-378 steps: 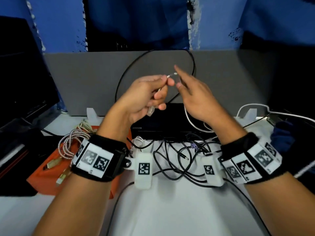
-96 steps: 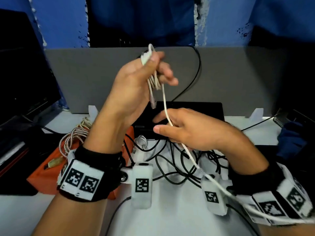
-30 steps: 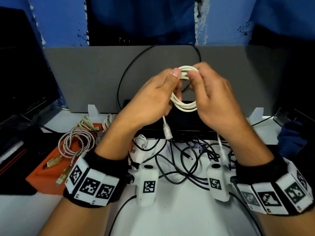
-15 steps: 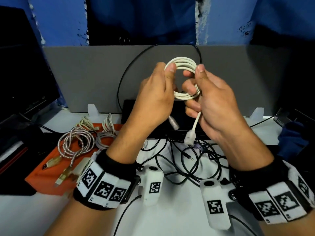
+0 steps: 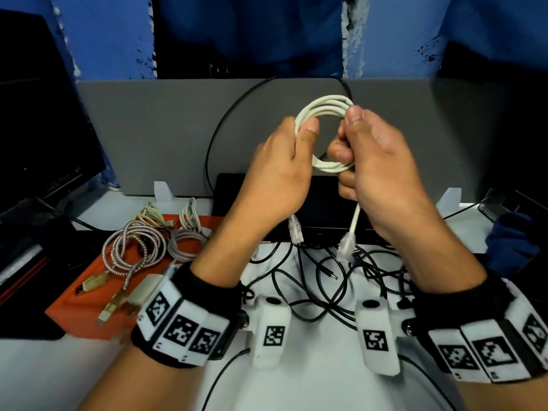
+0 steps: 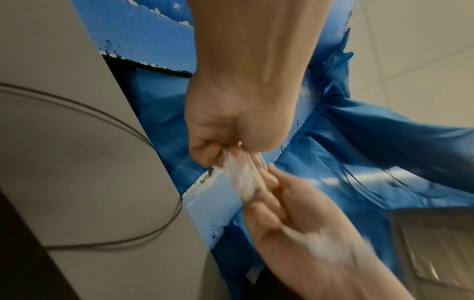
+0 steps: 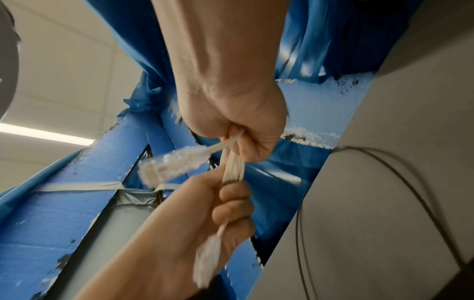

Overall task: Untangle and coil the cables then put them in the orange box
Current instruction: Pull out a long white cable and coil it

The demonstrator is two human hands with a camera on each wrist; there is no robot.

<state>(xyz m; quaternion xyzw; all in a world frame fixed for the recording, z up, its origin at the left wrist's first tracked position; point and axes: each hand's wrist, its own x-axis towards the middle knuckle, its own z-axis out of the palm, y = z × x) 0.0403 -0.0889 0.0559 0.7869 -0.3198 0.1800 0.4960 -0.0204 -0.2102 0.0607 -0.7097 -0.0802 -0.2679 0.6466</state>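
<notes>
A white cable [image 5: 325, 105] is wound into a small coil and held up in front of the grey panel [image 5: 148, 129]. My left hand [image 5: 296, 137] pinches the coil's left side under the thumb. My right hand [image 5: 353, 134] grips its right side, fingers curled round the strands. Two clear plugs hang below the hands, one [image 5: 296, 231] under the left and one [image 5: 346, 247] under the right. The right wrist view shows the bundled strands [image 7: 232, 164] between both fists. The orange box [image 5: 89, 304] lies at the left with a braided cable coil [image 5: 133, 247] and a white coil [image 5: 185, 241] on it.
A tangle of black cables [image 5: 326, 280] lies on the white table under my hands. A black device [image 5: 320, 209] stands behind it. One black cable loops up against the grey panel [image 5: 228, 123]. Dark equipment stands at the far left, a dark blue cloth [image 5: 513, 241] at the right.
The cable has been wound from a long loose strand into a tight coil. In the last half second the hands have spread the coil slightly, and both plugs now hang free below.
</notes>
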